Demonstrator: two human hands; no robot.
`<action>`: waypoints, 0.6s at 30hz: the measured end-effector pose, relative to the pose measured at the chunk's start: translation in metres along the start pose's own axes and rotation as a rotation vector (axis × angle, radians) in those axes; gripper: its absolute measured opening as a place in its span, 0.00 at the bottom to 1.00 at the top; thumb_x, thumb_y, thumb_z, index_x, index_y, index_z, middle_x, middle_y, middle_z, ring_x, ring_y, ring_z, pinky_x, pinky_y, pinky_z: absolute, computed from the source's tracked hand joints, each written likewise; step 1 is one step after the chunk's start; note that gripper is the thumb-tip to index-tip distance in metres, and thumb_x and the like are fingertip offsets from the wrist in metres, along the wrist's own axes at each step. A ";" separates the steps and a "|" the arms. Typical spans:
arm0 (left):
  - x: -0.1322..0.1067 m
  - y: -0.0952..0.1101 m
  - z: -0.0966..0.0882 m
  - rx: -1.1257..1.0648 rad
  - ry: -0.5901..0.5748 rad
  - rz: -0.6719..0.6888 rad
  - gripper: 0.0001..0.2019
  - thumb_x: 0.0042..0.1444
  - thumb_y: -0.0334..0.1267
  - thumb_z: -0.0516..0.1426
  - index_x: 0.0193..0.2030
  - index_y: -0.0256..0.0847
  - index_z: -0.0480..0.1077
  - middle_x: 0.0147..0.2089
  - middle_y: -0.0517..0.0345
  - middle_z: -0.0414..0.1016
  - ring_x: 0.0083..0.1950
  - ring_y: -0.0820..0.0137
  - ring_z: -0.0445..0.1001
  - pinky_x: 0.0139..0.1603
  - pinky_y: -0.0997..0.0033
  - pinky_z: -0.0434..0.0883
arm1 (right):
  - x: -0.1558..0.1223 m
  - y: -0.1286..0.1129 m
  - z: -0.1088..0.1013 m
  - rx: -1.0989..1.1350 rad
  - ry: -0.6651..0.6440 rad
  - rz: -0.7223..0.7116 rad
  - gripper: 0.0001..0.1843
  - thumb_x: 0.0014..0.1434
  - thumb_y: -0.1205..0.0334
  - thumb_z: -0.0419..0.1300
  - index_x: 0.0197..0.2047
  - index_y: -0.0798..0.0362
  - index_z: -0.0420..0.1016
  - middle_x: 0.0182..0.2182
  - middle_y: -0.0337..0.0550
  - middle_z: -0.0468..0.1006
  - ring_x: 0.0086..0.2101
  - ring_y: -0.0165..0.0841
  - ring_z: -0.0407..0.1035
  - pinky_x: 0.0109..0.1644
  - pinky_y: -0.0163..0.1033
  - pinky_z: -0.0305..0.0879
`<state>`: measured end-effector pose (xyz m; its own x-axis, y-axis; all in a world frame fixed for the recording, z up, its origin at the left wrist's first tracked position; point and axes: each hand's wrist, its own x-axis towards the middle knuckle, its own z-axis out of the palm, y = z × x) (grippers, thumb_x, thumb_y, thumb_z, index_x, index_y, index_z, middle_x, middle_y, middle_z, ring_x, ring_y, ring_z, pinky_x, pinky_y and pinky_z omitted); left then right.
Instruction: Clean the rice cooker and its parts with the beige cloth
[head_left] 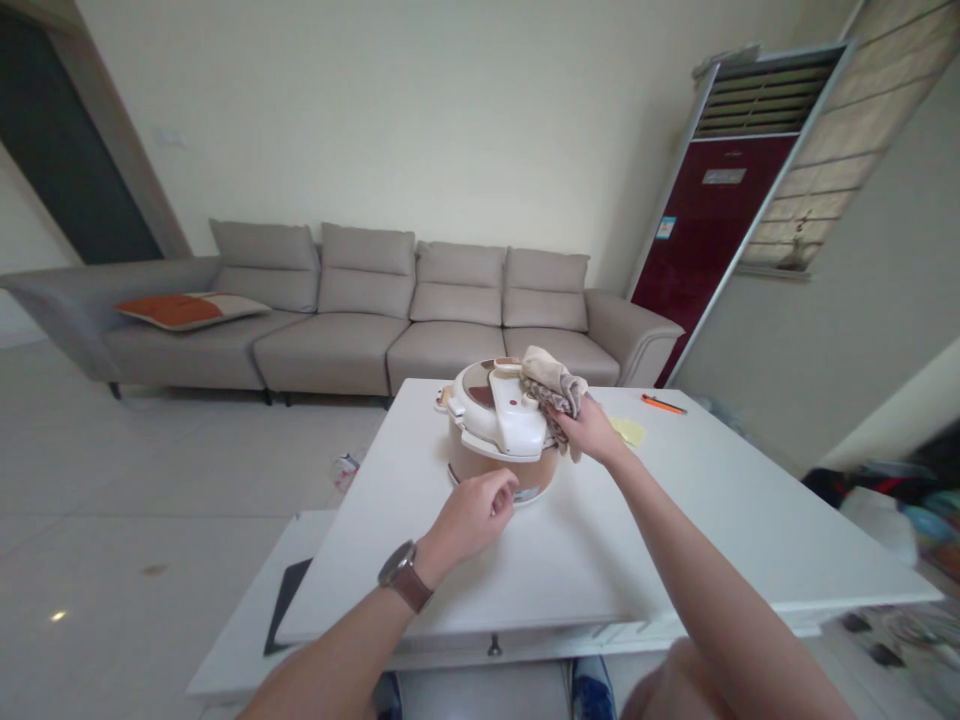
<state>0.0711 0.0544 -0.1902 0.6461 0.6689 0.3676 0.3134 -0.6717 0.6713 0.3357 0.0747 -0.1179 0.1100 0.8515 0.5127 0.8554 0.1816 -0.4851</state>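
A white and tan electric pressure cooker (504, 462) stands upright on the white table, its lid on. My right hand (589, 428) grips a bunched beige and brown-patterned cloth (553, 382), which rests against the right side of the cooker's lid. In front of the cooker's lower body is my left hand (480, 512), its fingers curled in and nothing visible in them. Whether its fingertips touch the cooker I cannot tell. A watch with a brown strap (405, 577) is on my left wrist.
On the white table (720, 520), a yellow paper (628, 432) lies right of the cooker, and an orange utility knife (664, 404) farther back. A grey sofa (450, 345) with an orange cushion (187, 310) stands behind. A dark red air conditioner (712, 215) is at the back right.
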 end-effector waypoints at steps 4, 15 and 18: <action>-0.001 -0.008 -0.009 -0.026 -0.031 -0.020 0.10 0.60 0.31 0.54 0.46 0.42 0.74 0.37 0.57 0.80 0.35 0.68 0.75 0.39 0.70 0.67 | 0.000 0.020 0.000 0.017 0.136 0.230 0.21 0.66 0.49 0.55 0.42 0.54 0.84 0.40 0.57 0.86 0.46 0.54 0.81 0.51 0.54 0.76; 0.002 -0.038 -0.009 -0.084 -0.057 -0.079 0.11 0.59 0.31 0.54 0.46 0.41 0.75 0.37 0.56 0.80 0.36 0.67 0.76 0.38 0.70 0.68 | 0.025 -0.004 -0.009 -0.039 0.031 0.121 0.15 0.64 0.54 0.55 0.38 0.52 0.80 0.37 0.51 0.85 0.40 0.49 0.79 0.47 0.49 0.73; 0.001 -0.036 -0.006 -0.084 -0.072 -0.072 0.11 0.59 0.31 0.54 0.45 0.41 0.75 0.36 0.56 0.80 0.35 0.67 0.75 0.37 0.70 0.67 | 0.025 -0.027 -0.014 -0.127 -0.070 -0.035 0.14 0.65 0.55 0.56 0.42 0.52 0.81 0.39 0.51 0.86 0.40 0.47 0.78 0.46 0.45 0.71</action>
<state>0.0569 0.0814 -0.2101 0.6735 0.6875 0.2715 0.3030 -0.5918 0.7469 0.3226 0.0838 -0.0823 0.0477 0.8788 0.4749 0.9158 0.1514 -0.3720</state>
